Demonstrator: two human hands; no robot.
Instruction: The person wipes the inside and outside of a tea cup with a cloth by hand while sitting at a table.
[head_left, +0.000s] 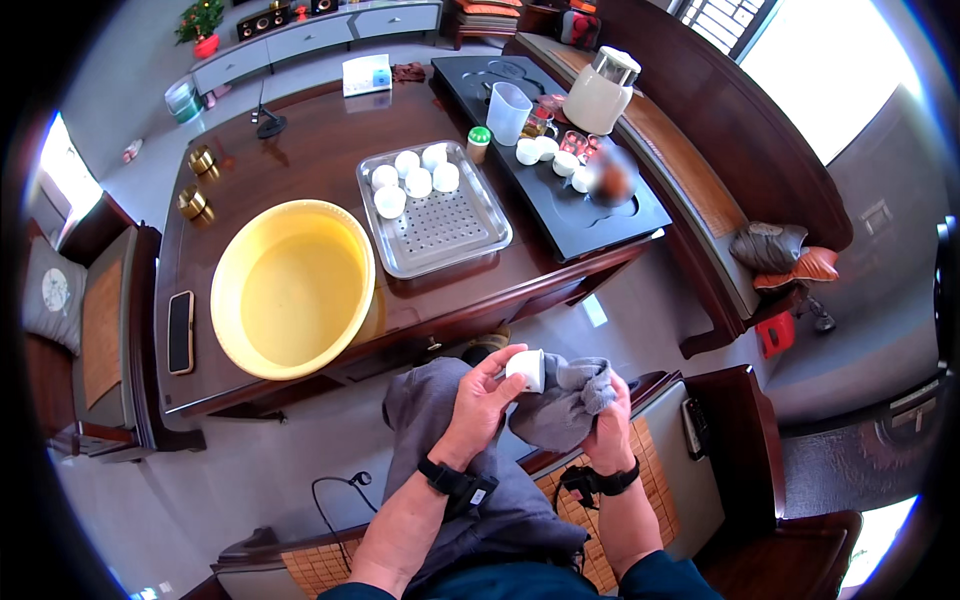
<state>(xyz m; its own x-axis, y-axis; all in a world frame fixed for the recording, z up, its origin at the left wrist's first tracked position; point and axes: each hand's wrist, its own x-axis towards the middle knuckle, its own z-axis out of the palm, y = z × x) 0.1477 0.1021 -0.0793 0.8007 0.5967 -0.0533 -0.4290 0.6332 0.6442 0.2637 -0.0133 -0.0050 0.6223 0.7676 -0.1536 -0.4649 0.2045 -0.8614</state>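
Note:
A small white cup (524, 370) is gripped between the thumb and fingers of my left hand (480, 397), above my lap. My right hand (611, 427) clutches a grey cloth (559, 409), which hangs in folds and reaches the cup's right side; whether it goes inside the cup is hidden. On the table ahead, several similar white cups (418, 182) stand in the far part of a perforated metal tray (439, 232). Left of the tray sits a large yellow basin (225, 292) with what looks like clear liquid in it.
A black tea tray (600, 232) on the table's right carries a frosted plastic pitcher (509, 114), a cream jug-shaped kettle (598, 94) and small cups. A green-capped jar (478, 144) stands beside it. A phone (181, 332) lies near the table's left edge. A wooden bench (652, 142) runs along the right.

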